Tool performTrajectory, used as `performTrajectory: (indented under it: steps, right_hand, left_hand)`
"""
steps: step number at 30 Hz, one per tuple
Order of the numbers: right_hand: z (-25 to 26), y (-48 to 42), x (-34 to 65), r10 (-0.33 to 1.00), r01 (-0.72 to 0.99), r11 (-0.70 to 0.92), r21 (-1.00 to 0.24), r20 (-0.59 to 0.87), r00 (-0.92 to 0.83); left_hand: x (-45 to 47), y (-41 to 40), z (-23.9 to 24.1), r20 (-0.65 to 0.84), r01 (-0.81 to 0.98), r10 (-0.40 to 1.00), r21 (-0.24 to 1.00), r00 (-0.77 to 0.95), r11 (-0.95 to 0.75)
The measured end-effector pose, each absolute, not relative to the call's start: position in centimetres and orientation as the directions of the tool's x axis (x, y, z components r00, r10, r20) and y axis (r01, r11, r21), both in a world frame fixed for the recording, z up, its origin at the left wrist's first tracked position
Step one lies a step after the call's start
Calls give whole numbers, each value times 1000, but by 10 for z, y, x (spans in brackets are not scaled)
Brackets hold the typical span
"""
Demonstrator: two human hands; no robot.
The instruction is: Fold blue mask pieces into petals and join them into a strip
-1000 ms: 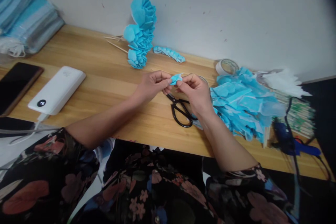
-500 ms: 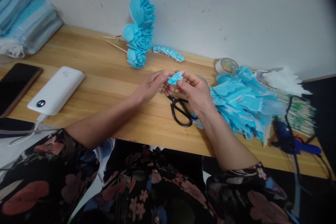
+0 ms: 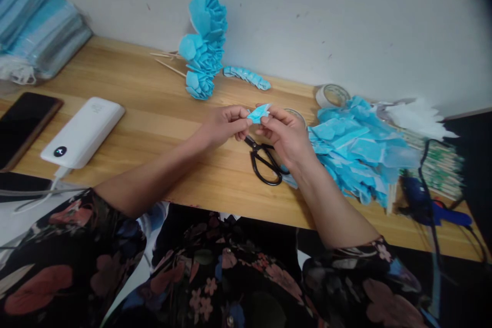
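Note:
A small folded piece of blue fabric is pinched between both hands above the middle of the table. My left hand grips its left end with thumb and bent fingers. My right hand holds its right side between thumb and forefinger. Below the hands lie black-handled scissors, their blades partly hidden. Behind, a row of folded blue pieces lies near the wall. Several blue fabric flowers on wooden sticks stand or lie to its left.
A pile of blue fabric pieces lies right, with a tape roll behind it. Farther right are a blue glue gun and its cord. A white power bank, a phone and stacked blue masks are left.
My left thumb and fingers have closed on the left end of the fabric piece, which is now folded narrower. My right hand has hardly moved.

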State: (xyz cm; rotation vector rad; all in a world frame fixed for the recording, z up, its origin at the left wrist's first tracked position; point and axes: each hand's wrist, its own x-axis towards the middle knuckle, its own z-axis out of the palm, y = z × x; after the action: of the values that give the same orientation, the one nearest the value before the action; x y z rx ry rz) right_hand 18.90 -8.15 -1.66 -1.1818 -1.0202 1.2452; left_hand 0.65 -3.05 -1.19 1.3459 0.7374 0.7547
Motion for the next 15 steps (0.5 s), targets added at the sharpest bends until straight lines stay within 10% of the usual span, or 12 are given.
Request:
performTrajectory:
  steps: [15]
  right_hand:
    - [-28, -83, 183, 996, 104, 74, -992, 78, 36]
  left_hand:
    - [8, -28, -15, -15, -24, 844, 999, 536, 33]
